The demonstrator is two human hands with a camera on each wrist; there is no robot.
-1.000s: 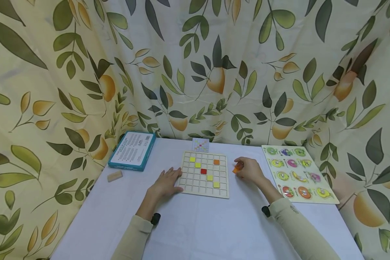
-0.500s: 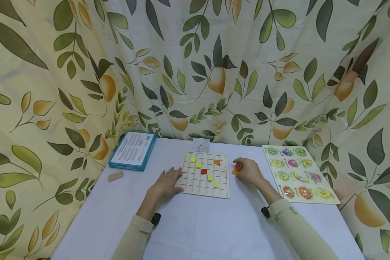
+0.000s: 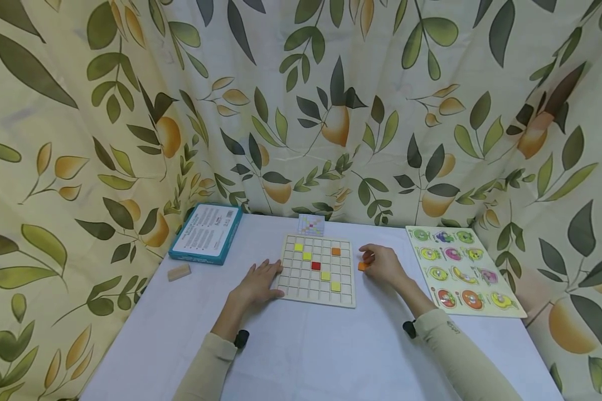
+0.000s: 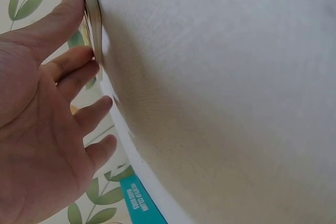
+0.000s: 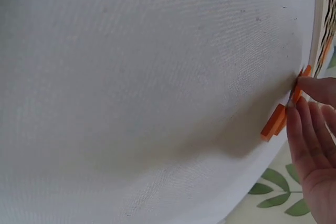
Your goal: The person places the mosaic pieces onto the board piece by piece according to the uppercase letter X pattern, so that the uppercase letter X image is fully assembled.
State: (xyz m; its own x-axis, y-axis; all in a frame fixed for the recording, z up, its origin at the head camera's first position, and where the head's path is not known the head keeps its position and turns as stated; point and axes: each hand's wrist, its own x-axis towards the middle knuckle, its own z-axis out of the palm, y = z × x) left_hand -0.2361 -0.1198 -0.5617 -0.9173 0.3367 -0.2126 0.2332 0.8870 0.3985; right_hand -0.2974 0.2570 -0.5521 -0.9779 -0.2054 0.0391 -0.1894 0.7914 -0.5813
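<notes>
A square wooden grid board (image 3: 301,284) lies mid-table, bearing yellow tiles (image 3: 325,276) along a diagonal, a red tile (image 3: 316,266) and one orange tile (image 3: 335,252). My left hand (image 3: 257,284) rests at the board's left edge, fingers extended and thumb at the near corner; the left wrist view shows fingertips touching the board's side (image 4: 94,30). Right of the board, my right hand (image 3: 383,264) pinches an orange square tile (image 5: 298,91) between thumb and fingers, close to the cloth. Other orange tiles (image 5: 273,123) lie against the fingertips, partly hidden by the hand.
Behind the board stands a small pattern card (image 3: 311,225). A teal box (image 3: 205,233) and a wooden block (image 3: 179,272) lie at the left. To the right is a fruit picture board (image 3: 484,303). A leaf-print curtain (image 3: 301,111) surrounds the white-covered table (image 3: 321,356).
The right hand's fingers shift slightly at the orange tiles, and more of the tile below them shows. The left hand keeps its place on the board. The head view tilts up slightly.
</notes>
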